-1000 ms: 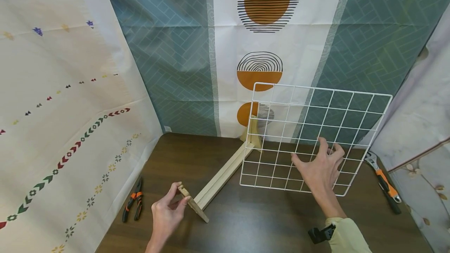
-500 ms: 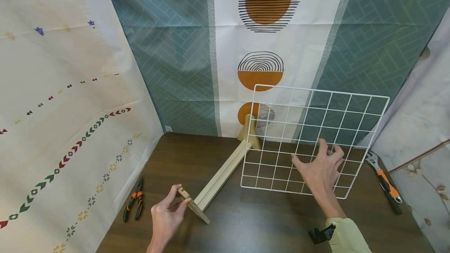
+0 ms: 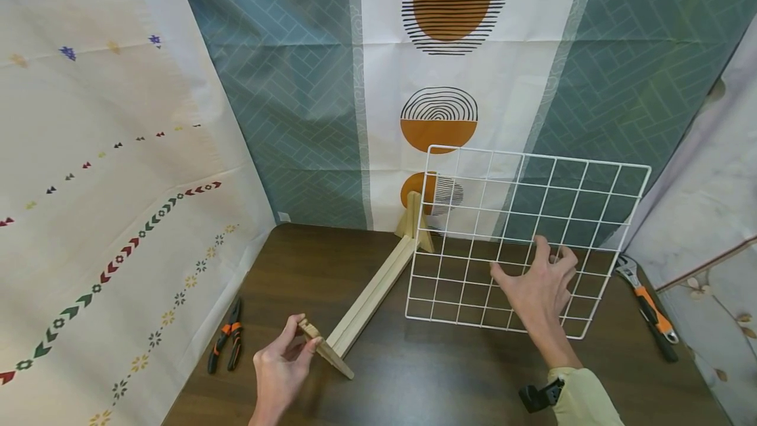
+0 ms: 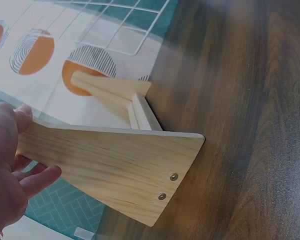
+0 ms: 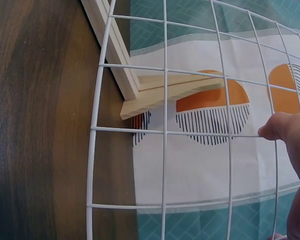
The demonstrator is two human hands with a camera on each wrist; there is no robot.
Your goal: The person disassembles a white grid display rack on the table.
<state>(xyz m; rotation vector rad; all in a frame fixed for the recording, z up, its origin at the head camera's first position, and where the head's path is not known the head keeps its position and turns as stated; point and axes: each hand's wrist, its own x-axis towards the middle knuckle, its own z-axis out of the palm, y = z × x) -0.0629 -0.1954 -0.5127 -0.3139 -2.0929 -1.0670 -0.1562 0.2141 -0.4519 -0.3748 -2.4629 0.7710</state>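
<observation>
A wooden stand (image 3: 372, 298) has a grooved bar running between two upright end boards on the table. My left hand (image 3: 278, 363) pinches the top of the near end board (image 4: 105, 162) between thumb and fingers; two screw heads show low on that board in the left wrist view. My right hand (image 3: 539, 288) grips the white wire grid panel (image 3: 503, 235) by its wires, fingers bent over them. The panel is held up, tilted, right of the bar, and its left edge overlaps the far end board (image 3: 412, 219) in the head view.
Orange-and-black pliers (image 3: 226, 337) lie at the table's left side. An adjustable wrench (image 3: 644, 301) lies at the right edge, beside a dark-handled tool (image 3: 664, 344) partly under it. Patterned cloths (image 3: 296, 97) hang behind and along both sides of the brown table (image 3: 390, 386).
The grid panel's upper edge has dipped slightly and its right side has swung a little inward. The stand's far end has shifted slightly left, showing more beside the grid. Both hands keep their hold.
</observation>
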